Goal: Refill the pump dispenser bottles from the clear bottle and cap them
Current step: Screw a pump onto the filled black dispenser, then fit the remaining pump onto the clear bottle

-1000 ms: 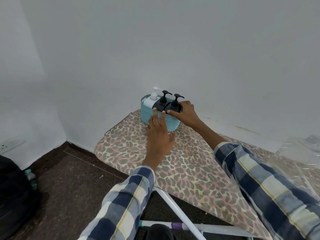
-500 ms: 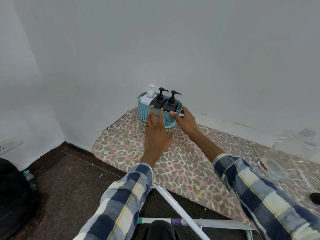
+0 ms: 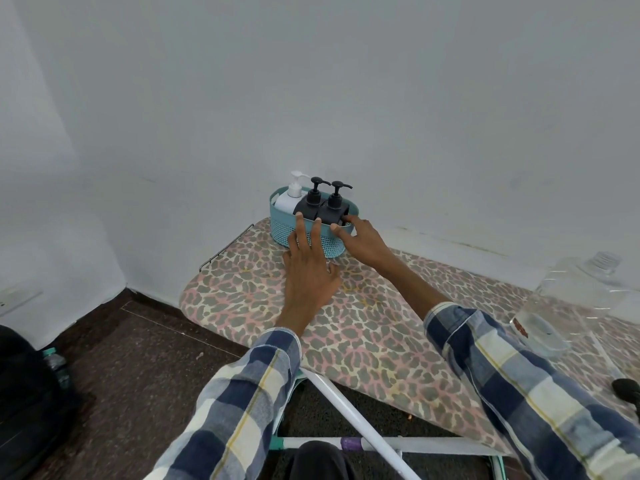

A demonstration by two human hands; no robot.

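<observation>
One white and two black pump bottles (image 3: 313,206) stand upright in a teal basket (image 3: 278,221); left hand (image 3: 310,271) and right hand (image 3: 362,242) touch it, fingers spread.

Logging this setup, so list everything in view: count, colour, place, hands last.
white pump bottle: one, white, left end of basket
black pump bottles: two, black, middle and right of basket
basket: one, teal, far end of board
ironing board: one, leopard print cover
clear bottle: one, transparent, lying at right on board
backpack: one, black, floor at left
left hand: fingers straight against basket front
right hand: fingers at basket's right end
</observation>
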